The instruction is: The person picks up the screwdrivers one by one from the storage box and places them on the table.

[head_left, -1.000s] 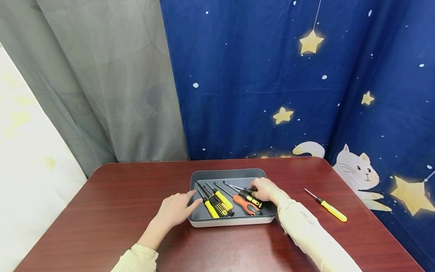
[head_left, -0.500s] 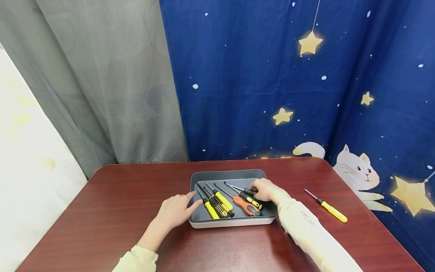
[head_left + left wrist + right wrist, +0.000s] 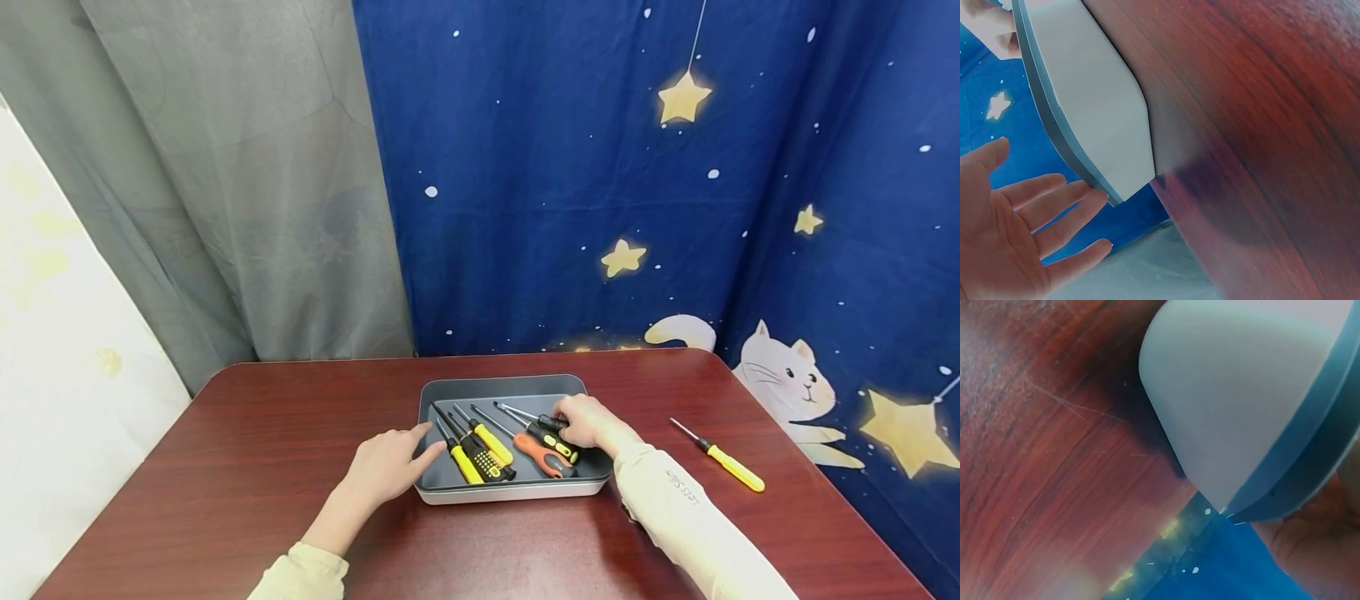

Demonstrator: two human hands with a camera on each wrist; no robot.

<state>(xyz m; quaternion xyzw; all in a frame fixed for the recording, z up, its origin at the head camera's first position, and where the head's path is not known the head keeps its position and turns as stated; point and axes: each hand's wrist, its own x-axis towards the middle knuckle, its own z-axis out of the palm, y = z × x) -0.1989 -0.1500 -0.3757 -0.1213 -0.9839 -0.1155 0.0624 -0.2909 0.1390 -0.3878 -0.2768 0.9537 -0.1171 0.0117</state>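
A shallow grey-lined tray (image 3: 517, 493) with a white outside holds several screwdrivers. Beside its left end is my left hand (image 3: 386, 467), fingers straight and spread; in the left wrist view its fingertips touch the rim. My right hand (image 3: 588, 423) reaches over the right side, its curled fingers gripping the black handle of a screwdriver (image 3: 551, 422); the fingertips are partly hidden. Close by lie a black-and-yellow screwdriver (image 3: 555, 443) and an orange-handled screwdriver (image 3: 545, 457). Left in the tray are a yellow screwdriver (image 3: 492, 445), another yellow screwdriver (image 3: 467, 465) and a black handle with yellow dots (image 3: 483, 461).
One yellow-handled screwdriver (image 3: 731, 467) lies on the table to the right, beyond my right forearm. The reddish-brown wooden table (image 3: 262, 450) has rounded far corners. Behind it hang a grey curtain (image 3: 300, 208) and a blue star-patterned curtain (image 3: 525, 167).
Both hands and the tray keep their places. The whole head view has shifted very slightly.
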